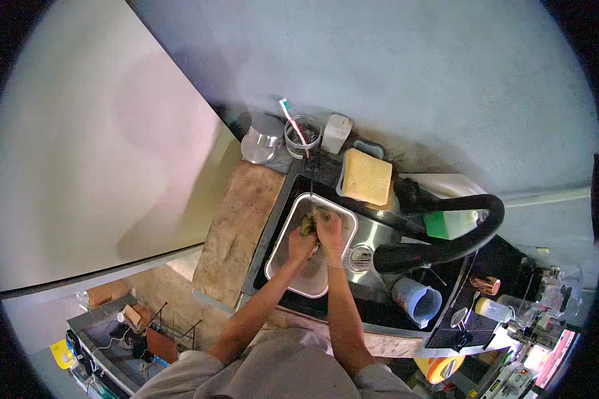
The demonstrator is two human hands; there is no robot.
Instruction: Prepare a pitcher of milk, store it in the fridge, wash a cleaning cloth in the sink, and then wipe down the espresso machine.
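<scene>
Both my hands are down inside a rectangular metal basin that stands in the sink. My left hand and my right hand press close together, fingers curled around a small dark green and yellowish clump. Most of the clump is hidden by my fingers, and its kind cannot be told. The basin seems to hold shallow, cloudy water.
Right of the basin are the sink drain and a thick black faucet hose. A blue pitcher stands nearer me. Behind are a yellow sponge block, a green-filled bottle and a toothbrush in a jar. A wooden board lies left.
</scene>
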